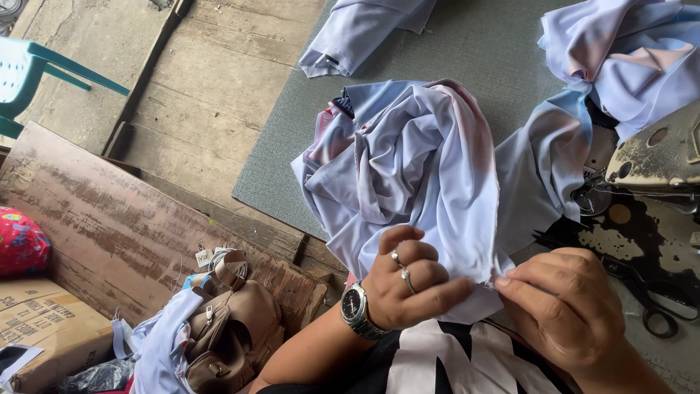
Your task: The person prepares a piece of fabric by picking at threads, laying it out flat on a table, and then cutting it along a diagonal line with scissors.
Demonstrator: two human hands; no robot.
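Crumpled pale-blue synthetic fabric (408,168) at near table (467,51) edge, hem pinched taut between left hand (408,281) and right hand (565,306) for alignment.

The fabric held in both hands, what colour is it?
Pale lavender-blue fabric with pinkish patches, head view.

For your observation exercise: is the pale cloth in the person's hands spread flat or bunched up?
Bunched up. The cloth rises in deep crumpled folds, while the left hand and right hand pinch its lower edge.

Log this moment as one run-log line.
left hand: pinching pale blue fabric edge | right hand: pinching same edge | scissors: on table, right | sewing machine: upper right
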